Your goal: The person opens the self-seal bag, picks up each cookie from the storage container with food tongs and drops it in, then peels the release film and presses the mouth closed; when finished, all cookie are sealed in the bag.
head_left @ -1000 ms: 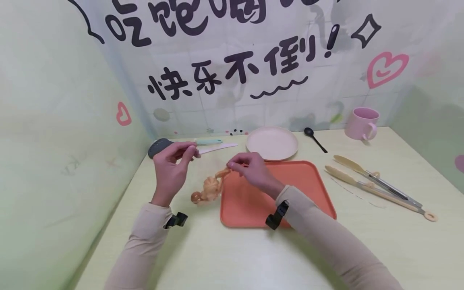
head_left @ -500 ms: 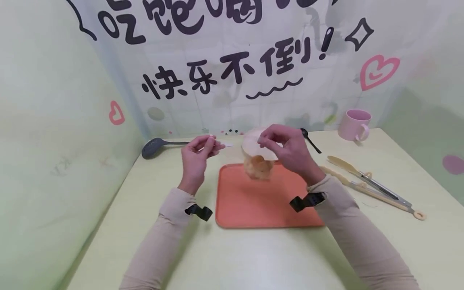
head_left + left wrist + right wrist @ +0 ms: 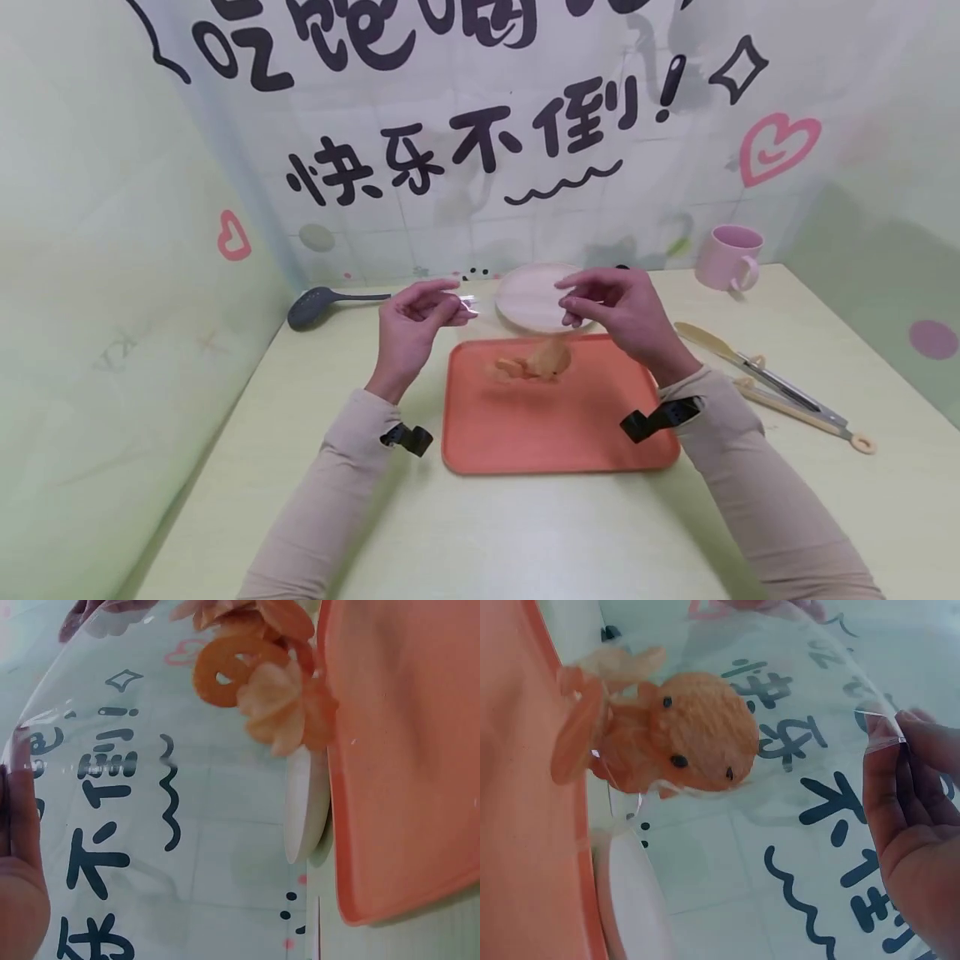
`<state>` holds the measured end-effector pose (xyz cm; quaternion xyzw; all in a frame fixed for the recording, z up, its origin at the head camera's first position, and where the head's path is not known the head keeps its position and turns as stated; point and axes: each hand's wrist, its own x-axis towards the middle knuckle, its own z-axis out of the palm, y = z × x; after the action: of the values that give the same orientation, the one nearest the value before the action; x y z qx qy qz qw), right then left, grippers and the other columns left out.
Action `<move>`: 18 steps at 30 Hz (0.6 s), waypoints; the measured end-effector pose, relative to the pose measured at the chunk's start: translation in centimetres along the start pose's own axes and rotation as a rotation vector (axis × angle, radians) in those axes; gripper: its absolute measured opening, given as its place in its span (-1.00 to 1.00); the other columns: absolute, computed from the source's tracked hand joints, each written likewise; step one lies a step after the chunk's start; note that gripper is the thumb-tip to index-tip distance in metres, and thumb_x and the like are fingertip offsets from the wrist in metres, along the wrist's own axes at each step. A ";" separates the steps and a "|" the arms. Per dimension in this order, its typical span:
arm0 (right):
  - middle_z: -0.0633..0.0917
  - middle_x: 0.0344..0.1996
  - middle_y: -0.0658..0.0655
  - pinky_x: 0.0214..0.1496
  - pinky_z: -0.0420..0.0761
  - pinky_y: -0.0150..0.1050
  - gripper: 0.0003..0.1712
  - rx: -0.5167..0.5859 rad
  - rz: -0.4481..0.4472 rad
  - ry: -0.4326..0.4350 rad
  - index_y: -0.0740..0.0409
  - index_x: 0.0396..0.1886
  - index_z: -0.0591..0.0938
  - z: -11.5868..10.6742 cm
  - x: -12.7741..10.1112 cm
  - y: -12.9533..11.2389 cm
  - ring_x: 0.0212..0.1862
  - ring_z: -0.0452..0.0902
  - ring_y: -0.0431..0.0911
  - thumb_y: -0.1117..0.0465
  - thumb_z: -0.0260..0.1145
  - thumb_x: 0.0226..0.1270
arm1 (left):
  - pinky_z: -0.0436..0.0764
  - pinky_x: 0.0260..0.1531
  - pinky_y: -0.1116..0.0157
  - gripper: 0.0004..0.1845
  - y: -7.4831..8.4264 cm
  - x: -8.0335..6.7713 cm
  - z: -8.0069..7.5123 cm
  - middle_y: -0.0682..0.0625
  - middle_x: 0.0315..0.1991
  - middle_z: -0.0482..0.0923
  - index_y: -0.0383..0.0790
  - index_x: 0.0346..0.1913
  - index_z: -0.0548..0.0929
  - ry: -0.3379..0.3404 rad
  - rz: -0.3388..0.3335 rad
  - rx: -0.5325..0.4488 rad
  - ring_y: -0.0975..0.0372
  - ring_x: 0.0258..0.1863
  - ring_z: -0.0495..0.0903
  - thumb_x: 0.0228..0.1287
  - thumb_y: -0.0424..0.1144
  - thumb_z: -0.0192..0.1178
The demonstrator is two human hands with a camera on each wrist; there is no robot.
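Between my two hands hangs a clear plastic bag (image 3: 802,671), holding bread-like pieces above the orange tray (image 3: 555,437). My left hand (image 3: 411,329) pinches one side of its rim, which glints at the fingertips. On the other side my right hand (image 3: 622,315) pinches the rim between thumb and fingers, as the right wrist view shows. Inside are a brown animal-shaped piece (image 3: 705,731) with dark eyes, a pretzel-like ring (image 3: 214,671) and a pale swirled piece (image 3: 274,709). In the head view the pieces look blurred.
A pale round plate (image 3: 525,300) lies behind the tray. To the right are tongs (image 3: 798,396) and a pink mug (image 3: 729,257). A dark grey ladle (image 3: 313,308) rests at the back left. Walls enclose the table's back and both sides.
Both hands have moved right, the right one also upward. The bag's contents have swung from left of the tray to above it. The hands now stand farther apart.
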<state>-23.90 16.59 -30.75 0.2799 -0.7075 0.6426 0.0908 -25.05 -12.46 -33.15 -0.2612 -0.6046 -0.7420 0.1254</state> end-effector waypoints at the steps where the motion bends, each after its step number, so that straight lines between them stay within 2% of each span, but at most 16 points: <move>1: 0.77 -0.41 0.00 -0.28 0.74 -0.33 -0.79 0.020 0.000 -0.010 0.33 -0.13 0.75 -0.1 -0.1 0.2 -0.42 0.71 -0.17 0.50 0.38 0.25 | 0.79 -0.21 0.17 -0.78 0.2 0.0 -0.3 -0.01 -0.33 0.80 -0.56 -0.06 0.67 -0.042 -0.001 0.008 0.19 -0.35 0.82 0.28 -0.48 0.30; 5: 0.76 -0.35 -0.04 -0.24 0.68 -0.39 -0.88 0.011 -0.025 -0.076 0.44 -0.25 0.75 -0.5 -0.3 0.6 -0.31 0.66 -0.20 0.54 0.30 0.29 | 0.78 -0.13 0.15 -0.87 1.0 0.0 -1.3 0.00 -0.27 0.81 -0.52 -0.15 0.71 -0.174 -0.038 0.056 0.20 -0.26 0.82 0.30 -0.49 0.28; 8: 0.74 -0.34 -0.08 -0.23 0.66 -0.41 -0.87 -0.054 -0.041 -0.132 0.41 -0.29 0.75 -0.7 -0.3 0.7 -0.25 0.63 -0.21 0.53 0.27 0.31 | 0.77 -0.10 0.13 -0.91 1.5 0.0 -1.8 0.02 -0.24 0.80 -0.43 -0.22 0.75 -0.233 -0.078 0.074 0.24 -0.24 0.81 0.29 -0.52 0.26; 10: 0.73 -0.33 -0.10 -0.20 0.65 -0.42 -0.86 -0.090 -0.036 -0.165 0.37 -0.29 0.74 -0.8 -0.3 0.7 -0.22 0.62 -0.21 0.52 0.26 0.33 | 0.77 -0.09 0.13 -0.88 1.8 0.0 -2.0 0.02 -0.24 0.79 -0.44 -0.24 0.75 -0.269 -0.084 0.087 0.24 -0.23 0.80 0.29 -0.55 0.21; 12: 0.72 -0.31 -0.09 -0.19 0.65 -0.41 -0.87 -0.105 -0.009 -0.189 0.35 -0.29 0.73 -0.8 -0.2 0.7 -0.20 0.61 -0.21 0.51 0.26 0.34 | 0.77 -0.11 0.14 -0.88 2.2 0.0 -2.1 0.04 -0.25 0.79 -0.50 -0.27 0.74 -0.287 -0.072 0.106 0.24 -0.23 0.80 0.29 -0.56 0.18; 15: 0.71 -0.30 -0.08 -0.18 0.65 -0.40 -0.90 -0.117 0.047 -0.209 0.36 -0.28 0.70 -0.7 -0.2 0.9 -0.22 0.61 -0.20 0.48 0.26 0.36 | 0.78 -0.21 0.25 -0.89 2.6 -0.1 -2.1 0.03 -0.29 0.80 -0.50 -0.29 0.75 -0.284 -0.037 0.196 0.23 -0.28 0.80 0.28 -0.49 0.25; 18: 0.70 -0.30 -0.02 -0.17 0.68 -0.37 -0.92 -0.108 0.089 -0.214 0.38 -0.27 0.68 -0.6 -0.2 1.3 -0.25 0.62 -0.17 0.45 0.26 0.37 | 0.73 -0.38 0.33 -0.92 2.8 -0.1 -1.8 0.00 -0.34 0.80 -0.36 -0.36 0.81 -0.249 0.007 0.318 0.21 -0.39 0.78 0.18 -0.37 0.42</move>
<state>-24.54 17.26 -31.85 0.3097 -0.7583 0.5736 0.0011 -24.00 -14.83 -31.10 -0.3299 -0.7242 -0.5986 0.0917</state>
